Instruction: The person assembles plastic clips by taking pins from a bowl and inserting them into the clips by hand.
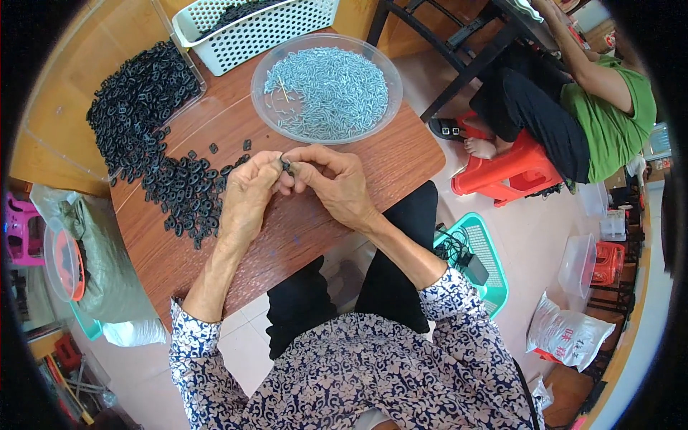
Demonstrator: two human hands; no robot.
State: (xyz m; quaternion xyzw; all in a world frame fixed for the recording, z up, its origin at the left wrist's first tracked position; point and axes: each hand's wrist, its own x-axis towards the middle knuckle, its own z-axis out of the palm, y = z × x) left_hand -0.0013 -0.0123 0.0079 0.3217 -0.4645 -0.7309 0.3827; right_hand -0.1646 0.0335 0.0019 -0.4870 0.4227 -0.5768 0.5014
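Above the wooden table, my left hand (249, 195) and my right hand (338, 185) meet with fingertips pinched on a small black piece (287, 167). Fingers cover much of it, so its exact shape is hidden. To the left of my hands spreads a large pile of small black oval pieces with holes (143, 107), with a looser scatter (192, 193) reaching toward my left wrist. Just beyond my hands stands a clear plastic bowl (256, 97) full of small silvery-blue pins or screws (326, 89); they are too small to tell which.
A white perforated basket (265, 36) with dark pieces sits at the table's far edge. On the right, another person in a green top (613, 118) sits on a red stool (512, 168). A green basket (494, 287) with cables and a white sack (566, 333) lie on the floor.
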